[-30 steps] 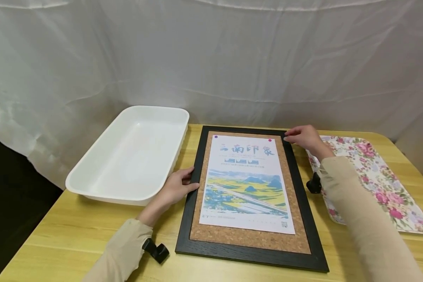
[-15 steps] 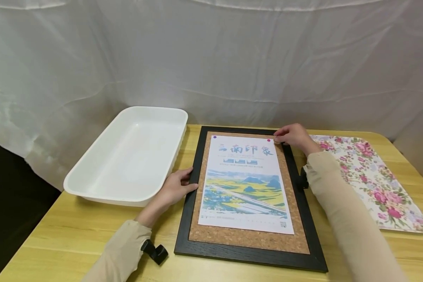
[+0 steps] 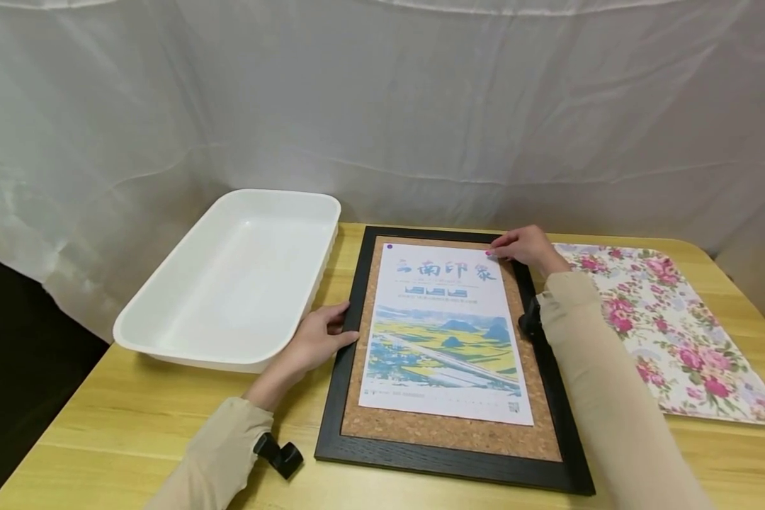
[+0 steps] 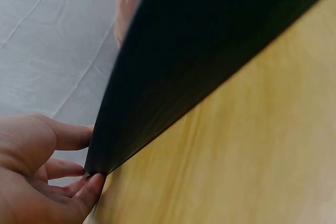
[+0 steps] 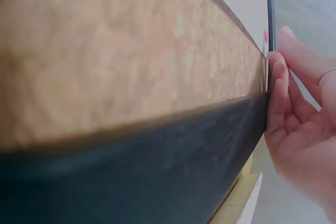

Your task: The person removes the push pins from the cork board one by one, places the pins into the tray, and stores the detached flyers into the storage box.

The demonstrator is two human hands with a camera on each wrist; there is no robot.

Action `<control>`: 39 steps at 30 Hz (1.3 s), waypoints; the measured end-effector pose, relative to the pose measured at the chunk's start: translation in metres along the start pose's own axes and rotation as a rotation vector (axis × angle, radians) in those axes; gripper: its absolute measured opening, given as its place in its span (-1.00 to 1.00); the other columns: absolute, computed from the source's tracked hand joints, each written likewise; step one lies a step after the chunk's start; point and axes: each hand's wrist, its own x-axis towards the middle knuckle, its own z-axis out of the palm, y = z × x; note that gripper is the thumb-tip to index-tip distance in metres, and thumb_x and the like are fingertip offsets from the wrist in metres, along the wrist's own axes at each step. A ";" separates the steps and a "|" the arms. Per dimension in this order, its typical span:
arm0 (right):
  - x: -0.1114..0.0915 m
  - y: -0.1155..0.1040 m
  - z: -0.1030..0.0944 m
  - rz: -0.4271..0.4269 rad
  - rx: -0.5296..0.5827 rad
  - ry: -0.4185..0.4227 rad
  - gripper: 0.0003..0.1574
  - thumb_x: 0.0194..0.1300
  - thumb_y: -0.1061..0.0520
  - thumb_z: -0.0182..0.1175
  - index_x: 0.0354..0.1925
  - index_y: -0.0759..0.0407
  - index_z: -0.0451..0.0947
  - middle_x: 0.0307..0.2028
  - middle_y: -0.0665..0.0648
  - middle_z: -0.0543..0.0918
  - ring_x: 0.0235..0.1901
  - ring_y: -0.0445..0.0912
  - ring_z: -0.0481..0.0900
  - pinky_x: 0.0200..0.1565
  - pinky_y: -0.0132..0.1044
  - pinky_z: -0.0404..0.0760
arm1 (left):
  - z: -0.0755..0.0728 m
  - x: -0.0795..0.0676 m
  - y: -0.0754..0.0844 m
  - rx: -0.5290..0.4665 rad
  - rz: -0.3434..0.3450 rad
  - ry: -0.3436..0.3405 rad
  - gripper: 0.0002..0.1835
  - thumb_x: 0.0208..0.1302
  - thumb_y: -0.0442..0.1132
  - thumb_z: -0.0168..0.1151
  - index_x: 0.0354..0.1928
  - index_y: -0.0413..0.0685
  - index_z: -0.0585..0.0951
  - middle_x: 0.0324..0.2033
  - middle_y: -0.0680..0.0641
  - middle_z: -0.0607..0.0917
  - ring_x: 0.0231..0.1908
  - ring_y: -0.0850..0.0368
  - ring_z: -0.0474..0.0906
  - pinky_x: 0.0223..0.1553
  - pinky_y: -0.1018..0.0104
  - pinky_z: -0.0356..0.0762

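A black-framed cork board (image 3: 421, 428) lies on the table with a printed landscape poster (image 3: 446, 333) on it. A purple pushpin (image 3: 389, 246) sits at the poster's upper left corner. My left hand (image 3: 315, 338) holds the frame's left edge between thumb and fingers; in the left wrist view the thumb and fingertips meet the dark edge. At the poster's upper right corner, my right hand (image 3: 528, 247) pinches a pink pushpin (image 3: 489, 253), which the fingertips partly cover. In the right wrist view, the right hand's fingers (image 5: 278, 87) lie along the far end of the frame.
A deep white tray (image 3: 229, 283) stands on the wooden table (image 3: 121, 418) left of the board. To the right lies a flower-patterned tray (image 3: 663, 333), partly behind my right forearm. A pale curtain (image 3: 382, 127) hangs along the back.
My right hand has moved left from the frame's upper right edge to the pink pushpin and now has its fingertips on it. My left hand has stayed at the frame's left edge.
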 end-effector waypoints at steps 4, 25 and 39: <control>-0.002 0.000 0.002 -0.004 0.008 0.009 -0.60 0.31 0.13 0.27 0.03 0.37 0.60 0.03 0.37 0.53 -0.07 0.19 0.39 0.12 0.05 0.38 | 0.000 0.000 -0.001 0.000 0.008 0.002 -0.31 0.31 -0.36 0.24 0.42 -0.31 0.21 0.16 -0.30 0.48 0.09 -0.14 0.47 -0.04 0.13 0.55; -0.006 -0.006 0.006 0.031 0.026 0.014 -0.70 0.29 0.21 0.28 -0.04 0.34 0.65 0.02 0.36 0.55 -0.08 0.17 0.45 0.06 0.04 0.44 | 0.000 0.000 0.000 -0.025 0.023 -0.023 -0.31 0.32 -0.38 0.22 0.42 -0.36 0.19 0.15 -0.33 0.49 0.07 -0.15 0.49 -0.06 0.14 0.56; -0.002 -0.007 0.007 0.021 -0.087 0.000 -0.76 0.30 0.18 0.27 -0.14 0.33 0.64 -0.05 0.33 0.54 -0.17 0.16 0.45 -0.04 0.02 0.47 | -0.001 0.000 0.001 -0.042 0.020 -0.015 -0.31 0.30 -0.41 0.23 0.42 -0.35 0.20 0.13 -0.32 0.50 0.06 -0.14 0.51 -0.06 0.14 0.56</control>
